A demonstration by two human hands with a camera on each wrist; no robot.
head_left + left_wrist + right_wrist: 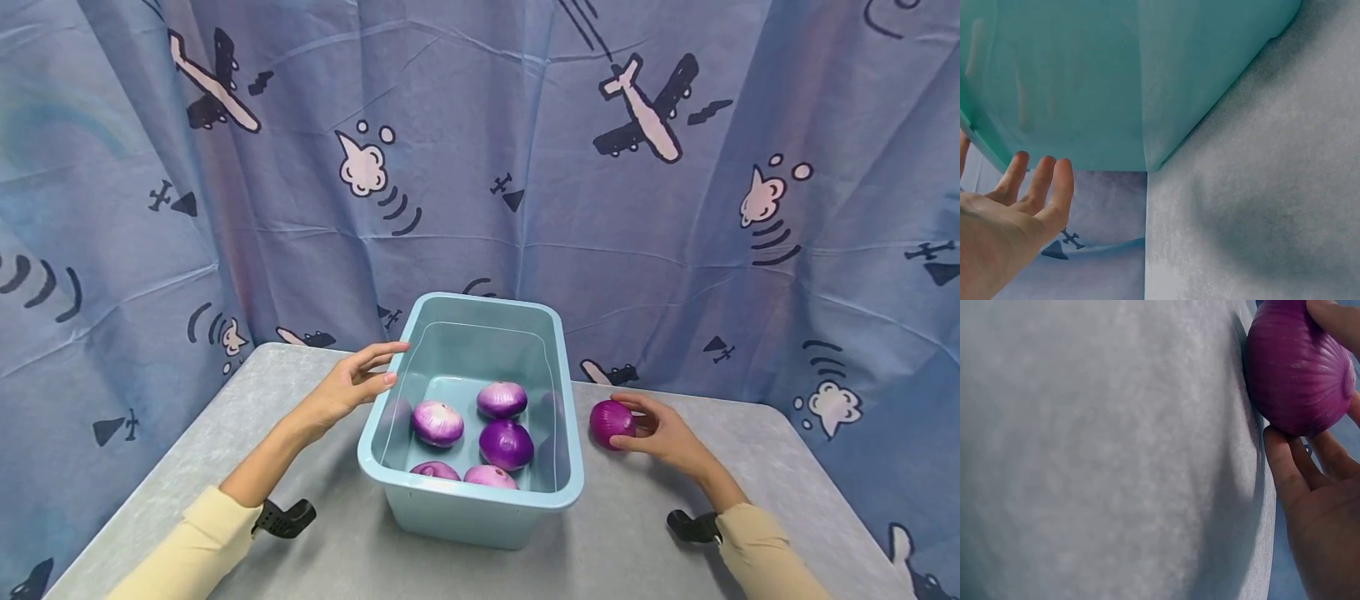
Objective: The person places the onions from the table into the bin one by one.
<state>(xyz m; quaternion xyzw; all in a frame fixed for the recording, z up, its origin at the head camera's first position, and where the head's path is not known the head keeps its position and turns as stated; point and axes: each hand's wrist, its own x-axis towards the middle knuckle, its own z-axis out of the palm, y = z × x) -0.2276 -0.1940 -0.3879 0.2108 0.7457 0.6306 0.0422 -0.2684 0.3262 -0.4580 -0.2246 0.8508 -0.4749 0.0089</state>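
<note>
Outside the bin, to its right, a red onion (611, 423) is held by my right hand (660, 433), thumb on one side and fingers on the other. The right wrist view shows this purple, ribbed onion (1297, 369) beside the grey tabletop; I cannot tell whether it rests on it. A light blue plastic bin (465, 500) stands upright with several red onions inside, among them a pale-streaked one (437, 423) and a dark purple one (506, 444). My left hand (351, 385) is at the bin's left rim, its fingers loosely extended and holding nothing.
A grey table (315, 542) bears the bin. Behind it and at both sides hangs a blue curtain (465, 150) printed with aeroplanes. Each wrist carries a black strap mount, one seen at the left wrist (287, 518) and one at the right wrist (692, 527).
</note>
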